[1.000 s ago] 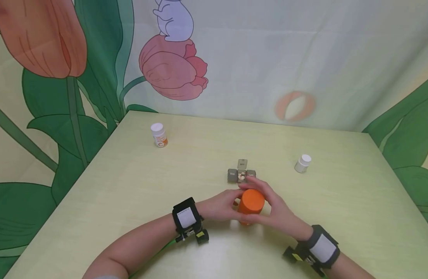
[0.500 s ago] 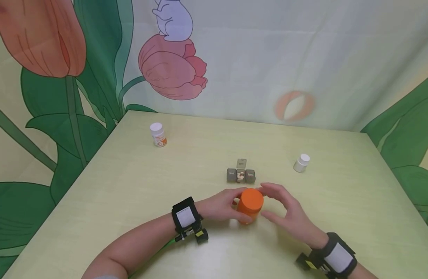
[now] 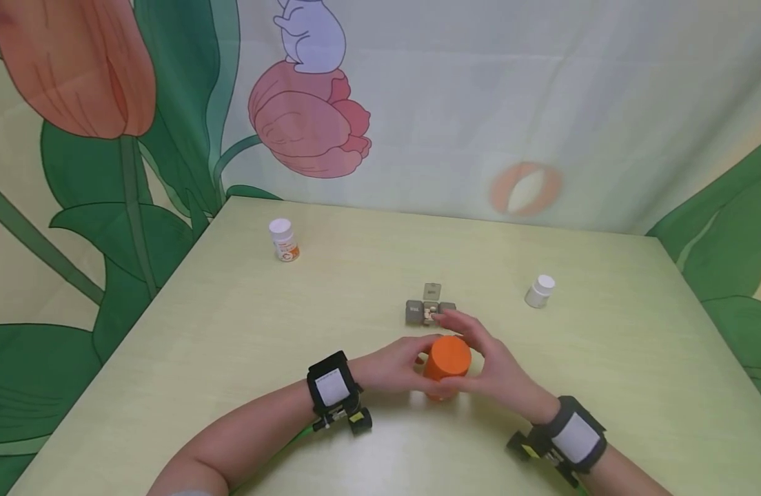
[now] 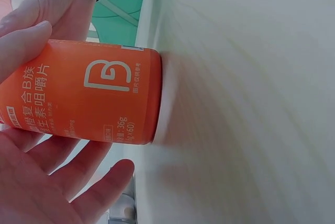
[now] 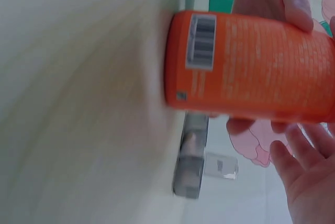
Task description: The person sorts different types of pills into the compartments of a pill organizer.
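Note:
An orange bottle [image 3: 445, 364] with an orange cap stands upright on the table near its front middle. My left hand [image 3: 405, 366] grips its body from the left; the left wrist view shows the bottle [image 4: 94, 93] with white print between my thumb and fingers [image 4: 78, 182]. My right hand [image 3: 482, 358] wraps around the cap end from the right, fingers curled over the far side. In the right wrist view the bottle [image 5: 251, 72] shows its barcode, and my right fingers [image 5: 303, 177] lie by its top.
A grey pill organizer [image 3: 429, 311] sits just behind the bottle, its middle lid open and pills inside. A white bottle with an orange label [image 3: 283, 240] stands far left, a small white bottle [image 3: 540, 291] at the right. The pale green table [image 3: 231, 331] ends at a printed backdrop.
My right hand gripped the cap, let go and drew back to the right, and has now closed on the cap again. The left hand and bottle stayed put.

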